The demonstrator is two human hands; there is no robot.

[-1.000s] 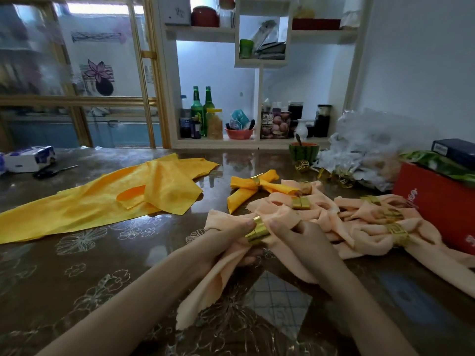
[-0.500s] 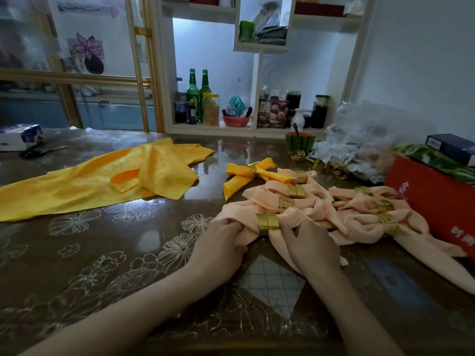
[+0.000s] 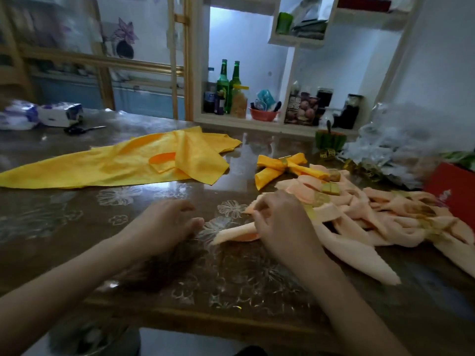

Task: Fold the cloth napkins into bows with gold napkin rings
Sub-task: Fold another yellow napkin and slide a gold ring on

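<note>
1. Two bare forearms reach in from the near edge over the glossy brown table with a flower-patterned cover, both palms turned down.
2. The left hand rests on the tabletop, fingers loosely curled and thumb pointing right. It grasps nothing and lies just beside the tip of the cloth tail.
3. The right hand is bent at the knuckles. Its gathered fingertips pinch the left loop of a peach cloth napkin, whose pointed tail runs leftward along the table below the hand.
4. A gold napkin ring, blurred, sits on that napkin just right of the right hand's knuckles.
5. Behind and to the right lies a heap of peach napkin bows, overlapping one another and banded in gold, with one long tail trailing toward the near right.
6. Just beyond the heap, touching its far edge, is a yellow napkin bow cinched by its own gold band.
7. Further left, well apart from both hands, a large yellow cloth is spread loosely with one corner folded over.
8. Farthest back are a red box at the right edge, crumpled clear plastic wrapping, black-handled scissors at the left, and two green glass bottles on the white shelf.
</note>
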